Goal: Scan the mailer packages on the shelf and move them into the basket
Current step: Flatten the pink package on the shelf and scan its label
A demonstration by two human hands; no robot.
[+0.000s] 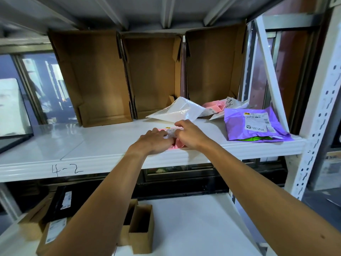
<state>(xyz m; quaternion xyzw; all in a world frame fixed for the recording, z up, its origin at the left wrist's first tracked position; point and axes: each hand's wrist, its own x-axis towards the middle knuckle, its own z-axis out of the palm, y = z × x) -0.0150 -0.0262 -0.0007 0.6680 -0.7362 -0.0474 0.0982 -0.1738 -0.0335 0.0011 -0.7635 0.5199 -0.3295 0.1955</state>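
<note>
Pink mailer [178, 145], left hand [154, 140], right hand [188, 134] gripping

Left hand [155, 140]: holds the pink mailer [178, 145] at the front edge of the shelf [92, 157].
Right hand [190, 134]: pinches the same mailer.
Purple mailer [239, 132]: farther right, label up.
White mailer [177, 111]: behind the hands.
Cardboard boxes [96, 76]: three, open, at the back.

Left hand [155, 140] and right hand [188, 133] hold a mailer [178, 144] at the shelf's [92, 145] front edge. A second mailer [177, 111] lies just behind the grip, a stack of mailers [254, 124] to its right, and three boxes [155, 76] stand behind, mostly leftward.
</note>
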